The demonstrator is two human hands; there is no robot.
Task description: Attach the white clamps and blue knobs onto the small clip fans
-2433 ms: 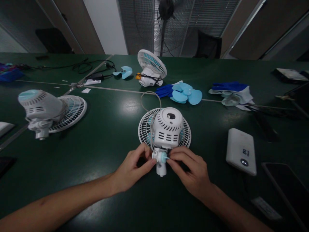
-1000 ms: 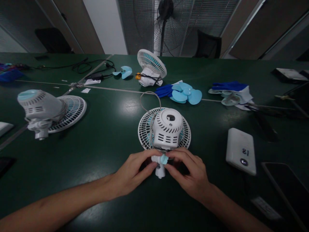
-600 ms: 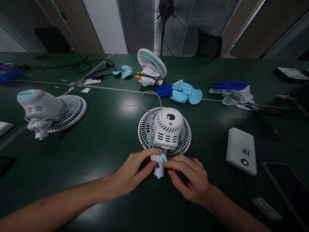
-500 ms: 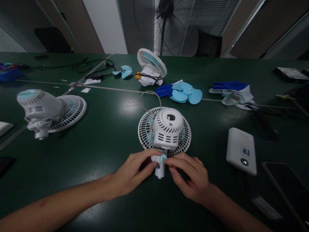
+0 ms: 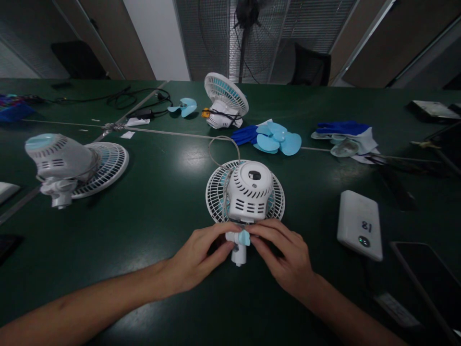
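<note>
A small white fan [image 5: 251, 187] lies face down on its grille [image 5: 215, 199], with the back of its motor housing up. Its white neck bracket [image 5: 238, 257] points toward me. My left hand [image 5: 196, 257] pinches the left side of this bracket between thumb and forefinger. On the bracket's right side sits a light blue wing knob [image 5: 244, 237]. The thumb and forefinger of my right hand [image 5: 284, 254] close on the knob's right edge. A grey cord [image 5: 212, 153] loops behind the fan.
Another fan [image 5: 68, 163] lies at left, and a third [image 5: 225, 103] stands farther back. Blue fan blades [image 5: 277, 139] rest by blue gloves [image 5: 245, 135]. On the right are a white power bank [image 5: 360, 223], a phone [image 5: 425, 274] and more gloves [image 5: 345, 137].
The blue knob has turned and shows its wing broadside now. My right fingers have shifted slightly around it, while my left hand and the fan stay in place.
</note>
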